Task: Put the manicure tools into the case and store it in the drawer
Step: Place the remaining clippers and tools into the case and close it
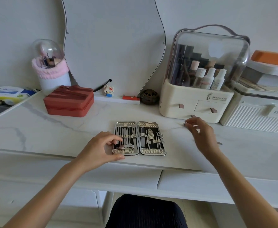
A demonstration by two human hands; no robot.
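Manicure case [139,138] lies open flat on the white marble-look desk top [56,129], near the front edge, both halves lined with metal tools in their loops. Left hand [100,149] rests at the case's left edge, fingers curled, thumb under the lower left corner, fingertips on the left half. Right hand [200,134] is raised just right of the case, thumb and forefinger pinching a small metal piece [184,124]; what it is, cannot tell. Cream cosmetics organiser [195,102] with drawers stands behind the right hand; red zip box [69,101] back left
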